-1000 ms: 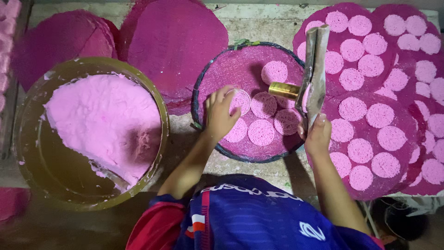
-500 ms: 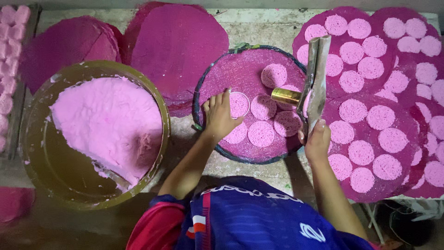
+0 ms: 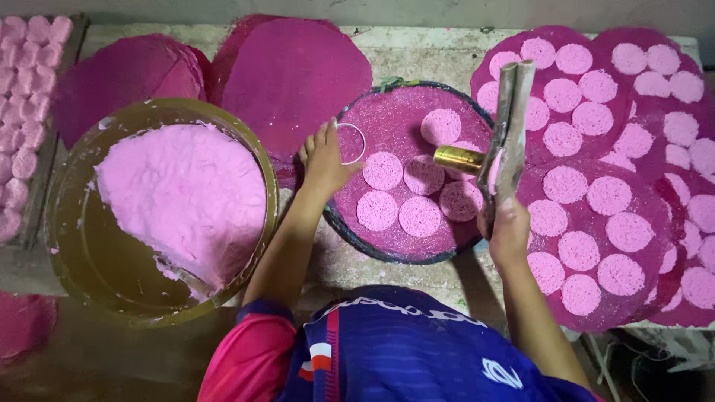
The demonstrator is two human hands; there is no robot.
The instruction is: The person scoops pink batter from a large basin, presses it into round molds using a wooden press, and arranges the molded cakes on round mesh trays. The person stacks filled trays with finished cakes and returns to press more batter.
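My left hand (image 3: 325,158) rests on the left edge of a round magenta tray (image 3: 387,112) and holds a thin metal ring (image 3: 351,142) flat on it. Several pale pink discs (image 3: 406,195) lie on that tray. My right hand (image 3: 509,229) grips the lower end of a long flat metal scraper (image 3: 511,123), which stands over the tray's right side. A brass cylinder (image 3: 456,158) sticks out sideways from the scraper over the discs.
A big yellowish basin (image 3: 82,253) of pale pink powder (image 3: 182,195) sits at the left. Bare magenta trays (image 3: 294,71) lie behind it. Trays full of pink discs (image 3: 596,216) overlap at the right. More pink cakes (image 3: 22,112) fill the far left edge.
My left hand has slid left from the discs to the tray's left side, where it now holds the ring. The scraper in my right hand has stayed over the tray's right edge.
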